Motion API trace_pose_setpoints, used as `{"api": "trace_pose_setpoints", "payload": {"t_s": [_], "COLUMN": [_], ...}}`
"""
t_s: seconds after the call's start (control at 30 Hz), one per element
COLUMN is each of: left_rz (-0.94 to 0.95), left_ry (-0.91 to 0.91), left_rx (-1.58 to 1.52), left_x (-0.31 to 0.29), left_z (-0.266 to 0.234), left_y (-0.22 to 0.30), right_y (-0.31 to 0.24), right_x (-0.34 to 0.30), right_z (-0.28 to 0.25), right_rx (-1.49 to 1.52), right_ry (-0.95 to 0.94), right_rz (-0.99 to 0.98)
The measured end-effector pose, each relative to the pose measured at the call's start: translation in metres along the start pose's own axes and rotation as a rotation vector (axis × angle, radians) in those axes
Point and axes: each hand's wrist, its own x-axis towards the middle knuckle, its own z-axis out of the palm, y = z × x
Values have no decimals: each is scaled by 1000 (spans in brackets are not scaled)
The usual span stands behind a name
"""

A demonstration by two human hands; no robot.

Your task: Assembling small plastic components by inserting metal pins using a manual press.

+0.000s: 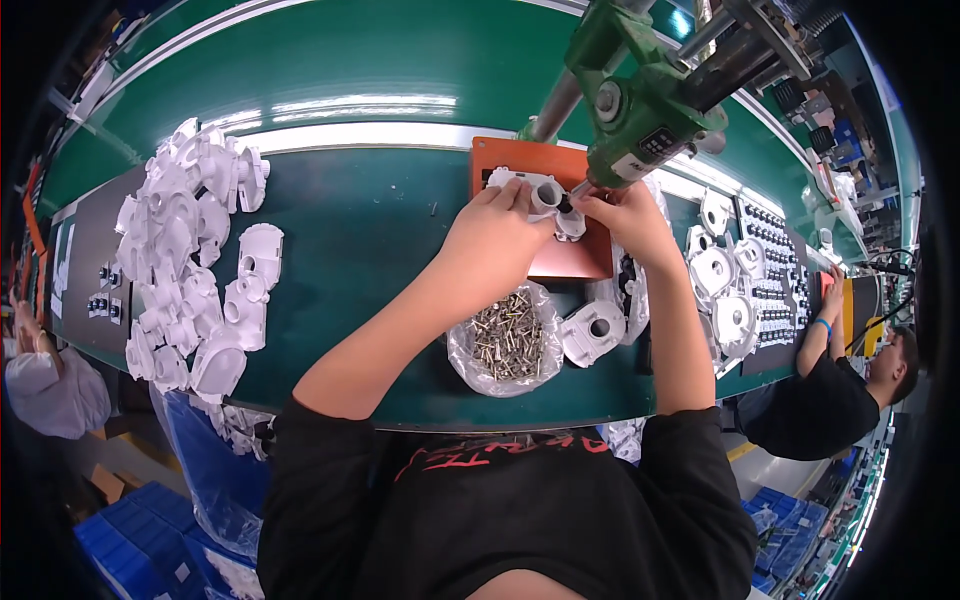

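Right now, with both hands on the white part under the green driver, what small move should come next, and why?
Probably lower the green driver straight down onto the white plastic part. Its tip already sits at the part's round boss, the left hand and right hand steady the part on the orange plate, and I cannot tell whether a screw is seated.

The table (380,230) under my work is deep green, with a pale, shiny strip running across its far side. On it lies an orange plate (560,255), and the plastic part (535,190) on that plate is plain white. Left of the plate, the heap of housings (190,260) is white too. Nearer me than the plate, silver-grey screws (507,337) fill a clear bag. The tool (640,115) above the plate is green. My sleeves are black.
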Motion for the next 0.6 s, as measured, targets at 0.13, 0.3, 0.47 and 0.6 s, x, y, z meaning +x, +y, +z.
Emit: {"api": "trace_pose_setpoints", "payload": {"t_s": [0.13, 0.3, 0.47, 0.6], "left_rz": [-4, 14, 12, 10], "left_ry": [-24, 0, -24, 7], "left_rx": [10, 39, 69, -2], "left_x": [0, 0, 0, 0], "left_z": [-1, -2, -2, 2], "left_y": [0, 1, -1, -1], "right_y": [-10, -10, 2, 8], "right_x": [2, 3, 6, 2], "right_z": [7, 4, 1, -14], "right_rx": [-23, -26, -46, 128], "right_ry": [19, 0, -19, 33], "right_rz": [-18, 32, 60, 58]}}
